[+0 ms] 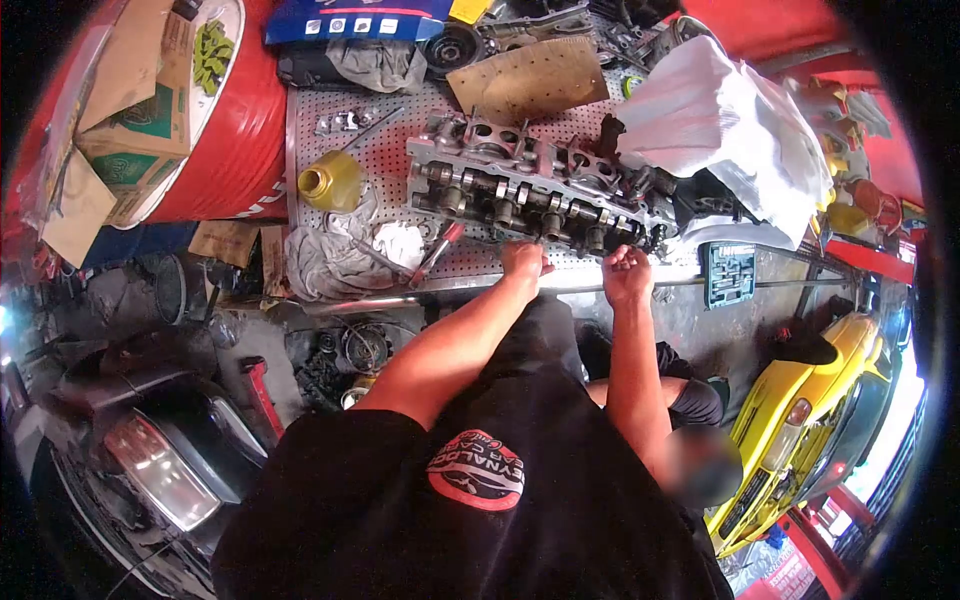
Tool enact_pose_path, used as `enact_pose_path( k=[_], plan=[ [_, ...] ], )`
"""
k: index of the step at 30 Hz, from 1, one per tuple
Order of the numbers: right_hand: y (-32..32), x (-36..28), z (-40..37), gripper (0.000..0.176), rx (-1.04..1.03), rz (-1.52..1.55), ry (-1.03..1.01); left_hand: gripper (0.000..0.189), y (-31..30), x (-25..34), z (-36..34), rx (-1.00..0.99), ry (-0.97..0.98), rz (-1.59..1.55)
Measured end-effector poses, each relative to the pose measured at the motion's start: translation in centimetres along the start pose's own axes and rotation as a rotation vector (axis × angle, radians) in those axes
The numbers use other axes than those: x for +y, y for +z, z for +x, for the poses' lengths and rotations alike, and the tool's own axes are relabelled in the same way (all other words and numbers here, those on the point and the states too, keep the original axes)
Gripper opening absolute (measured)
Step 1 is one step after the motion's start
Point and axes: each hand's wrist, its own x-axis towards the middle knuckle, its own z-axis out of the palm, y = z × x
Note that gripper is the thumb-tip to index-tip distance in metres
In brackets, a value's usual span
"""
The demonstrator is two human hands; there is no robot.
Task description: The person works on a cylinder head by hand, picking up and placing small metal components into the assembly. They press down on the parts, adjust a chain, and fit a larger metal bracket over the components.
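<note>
A metal engine cylinder head (530,192) lies on the perforated workbench, its camshaft and round lobes showing along the near side. At its front edge is my left hand (524,264), with fingers curled together; what they grip, if anything, is too small to make out. My right hand (628,274) is closed near the head's right front end, its fingertips pinched close to the metal. Whatever may be in that pinch is hidden. Left of my hands lies a red-handled tool (438,252) beside a crumpled grey rag (330,262).
A yellow open-necked bottle (332,182) stands left of the cylinder head, and brown perforated cardboard (530,78) lies behind it. White sheeting (725,130) covers parts at right. A teal tool case (730,274) sits at the bench edge. Another person (705,465) is low at my right.
</note>
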Motion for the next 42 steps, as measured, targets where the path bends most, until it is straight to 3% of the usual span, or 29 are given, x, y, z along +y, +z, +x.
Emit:
enact_pose_path(
  k=[2,5,11,14,15,19,22,26,28,32,38,41,42],
  plan=[
    [0.3,0.0,-0.1,0.018,0.082,0.017,-0.005,0.009,-0.1,-0.1,0.3,-0.001,-0.128,-0.166],
    [0.6,-0.2,-0.7,0.023,0.112,0.071,0.046,0.011,-0.3,0.4,0.6,-0.041,-0.167,-0.195],
    [-0.5,-1.1,0.8,0.036,-0.097,0.161,0.236,0.018,0.1,-0.6,2.1,-0.039,-0.172,-0.14],
    [-1.4,-0.9,1.1,0.032,-0.194,0.054,0.139,0.021,0.4,-0.8,1.4,-0.015,-0.149,-0.053],
    [-1.2,-0.9,1.1,0.026,-0.068,0.044,0.096,0.022,0.3,-0.8,1.1,-0.017,-0.116,-0.041],
    [-1.2,-1.1,0.8,0.022,0.028,0.0,0.028,0.018,-0.4,-0.8,1.1,-0.03,0.001,0.179],
    [-0.3,-1.1,-0.6,0.022,-0.04,-0.021,0.105,0.018,-1.4,-1.8,2.5,-0.122,0.416,0.865],
    [0.7,-0.9,-0.7,0.023,-0.07,0.041,0.13,0.014,-2.4,-3.9,4.5,-0.256,0.235,0.323],
    [-0.2,-1.1,0.5,0.025,-0.151,0.058,0.161,0.016,-2.2,-3.0,2.2,-0.232,0.106,0.247],
    [0.0,-0.7,-0.2,0.021,-0.038,0.001,0.037,0.021,-1.8,-0.8,-0.3,-0.231,-0.051,0.202],
    [-1.7,-1.6,1.2,0.02,-0.005,0.021,0.041,0.022,-1.3,-1.7,0.1,-0.138,0.147,0.202],
    [0.1,-1.2,-0.4,0.018,0.0,0.067,0.1,0.022,-2.3,-0.1,-1.6,-0.16,0.192,0.547],
    [0.0,-1.1,-0.1,0.019,-0.044,0.06,0.137,0.023,-3.2,-0.3,-0.8,-0.07,0.397,0.689]
  ],
)
